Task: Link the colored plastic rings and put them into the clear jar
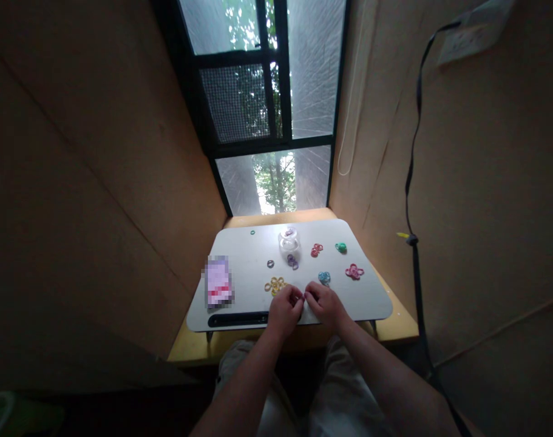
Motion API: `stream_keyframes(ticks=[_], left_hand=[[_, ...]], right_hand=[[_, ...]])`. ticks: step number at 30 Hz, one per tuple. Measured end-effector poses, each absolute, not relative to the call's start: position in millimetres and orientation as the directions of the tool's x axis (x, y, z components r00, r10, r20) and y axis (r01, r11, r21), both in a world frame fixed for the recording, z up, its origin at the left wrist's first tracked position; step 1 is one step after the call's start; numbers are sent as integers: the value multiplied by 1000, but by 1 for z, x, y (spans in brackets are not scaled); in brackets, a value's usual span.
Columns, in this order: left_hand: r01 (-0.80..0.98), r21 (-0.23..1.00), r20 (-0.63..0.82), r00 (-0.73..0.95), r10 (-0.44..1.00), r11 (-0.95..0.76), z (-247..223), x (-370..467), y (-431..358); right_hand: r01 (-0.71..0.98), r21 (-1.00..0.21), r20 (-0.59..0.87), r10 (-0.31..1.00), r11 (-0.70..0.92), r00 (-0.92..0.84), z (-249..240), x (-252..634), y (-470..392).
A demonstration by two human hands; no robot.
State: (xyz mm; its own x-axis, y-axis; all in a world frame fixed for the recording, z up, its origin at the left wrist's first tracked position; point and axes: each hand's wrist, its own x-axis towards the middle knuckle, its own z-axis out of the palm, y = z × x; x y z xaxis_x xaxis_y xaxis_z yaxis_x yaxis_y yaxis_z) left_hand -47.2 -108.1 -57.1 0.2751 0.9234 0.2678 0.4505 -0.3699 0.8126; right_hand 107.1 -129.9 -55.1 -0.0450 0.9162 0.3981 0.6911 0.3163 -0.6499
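Observation:
My left hand [285, 309] and my right hand [324, 304] meet near the front edge of the white table [244, 249]. Both hands have their fingers pinched together, with a tiny pinkish-purple bit between them, too small to name. Yellow rings [275, 285] lie just beyond my left hand. Light blue rings [324, 277] are beyond my right hand. Farther right are pink rings [354, 271], red rings [317, 249] and a green bunch [341, 247]. Purple rings [293, 261] lie by a clear container [289, 241]. A dark ring [270, 264] sits left of it.
A pink and purple packet [218, 282], blurred, is on the table's left side. A black slot [237, 320] runs along the front edge. One small green ring [252, 232] is at the back left. A black cable [418, 273] hangs at the right.

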Motion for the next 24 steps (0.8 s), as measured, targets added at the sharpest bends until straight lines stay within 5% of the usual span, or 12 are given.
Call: stream_keyframes(ticks=[24], left_hand=[[450,809,274,279,921,-377,-55,-46,-111]], right_hand=[[741,-607,388,921,288,-40,-63,108,-124]])
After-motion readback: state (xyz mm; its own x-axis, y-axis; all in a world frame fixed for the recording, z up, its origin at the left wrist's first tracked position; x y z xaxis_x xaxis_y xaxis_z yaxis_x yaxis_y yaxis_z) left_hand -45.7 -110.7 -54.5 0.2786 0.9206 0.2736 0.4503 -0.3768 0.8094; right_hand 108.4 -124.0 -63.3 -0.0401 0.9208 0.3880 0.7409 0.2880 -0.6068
